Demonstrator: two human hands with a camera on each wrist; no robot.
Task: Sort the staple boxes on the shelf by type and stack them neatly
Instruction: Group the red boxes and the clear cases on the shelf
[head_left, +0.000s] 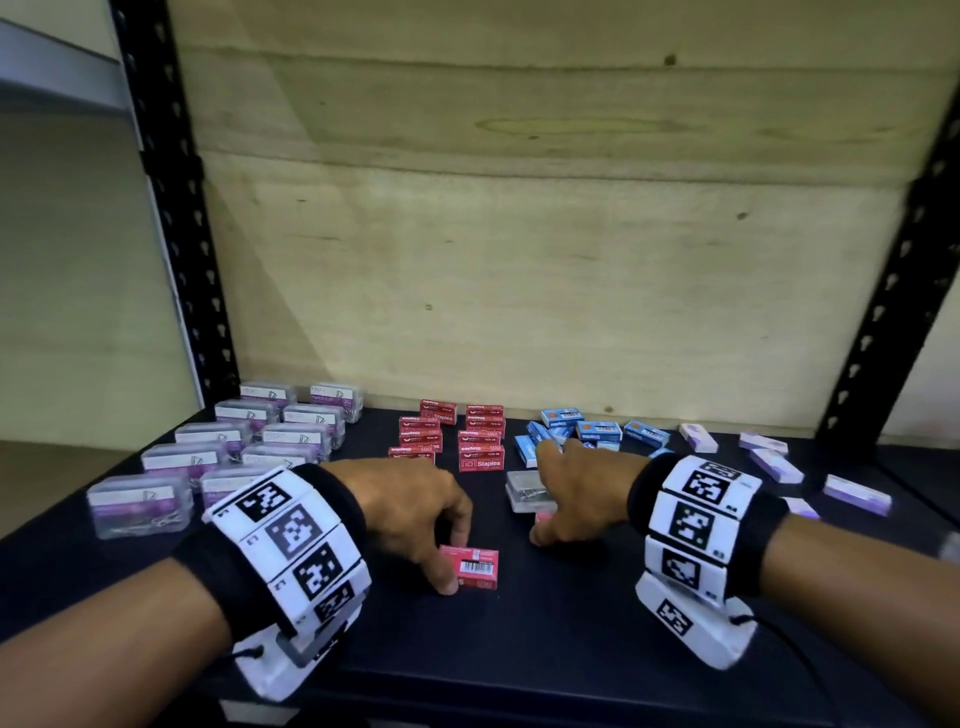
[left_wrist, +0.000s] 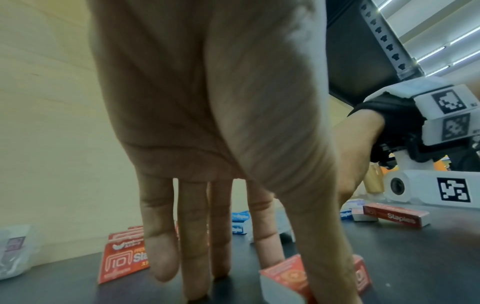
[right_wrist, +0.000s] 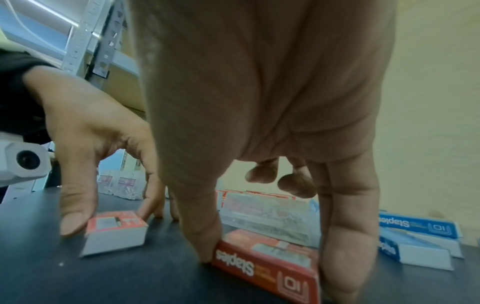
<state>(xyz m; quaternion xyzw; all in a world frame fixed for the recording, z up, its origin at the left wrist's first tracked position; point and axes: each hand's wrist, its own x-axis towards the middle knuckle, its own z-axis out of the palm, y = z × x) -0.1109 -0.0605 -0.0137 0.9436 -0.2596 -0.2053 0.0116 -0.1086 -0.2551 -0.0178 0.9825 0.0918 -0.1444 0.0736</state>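
Picking up two loose red boxes: left hand (head_left: 415, 514) pinching one red box (head_left: 475, 566) at lower centre, right hand (right_wrist: 272, 123) pinching another red box (right_wrist: 265, 265). Next: lifting both onto the red stacks (head_left: 480, 436), edges lined up.

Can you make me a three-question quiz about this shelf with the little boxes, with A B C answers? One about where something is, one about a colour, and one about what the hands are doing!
1. Where are the clear paper clip cases?
A. left side of the shelf
B. right side
C. stacked on the blue boxes

2. What colour is the box at the left hand?
A. blue
B. red
C. lilac

3. What is the right hand doing?
A. resting flat
B. pointing upward
C. pinching a red staple box

Answers: 1 A, the cases sit in rows at the left. 2 B, it is red with a barcode. 3 C, thumb and finger clamp its two sides.
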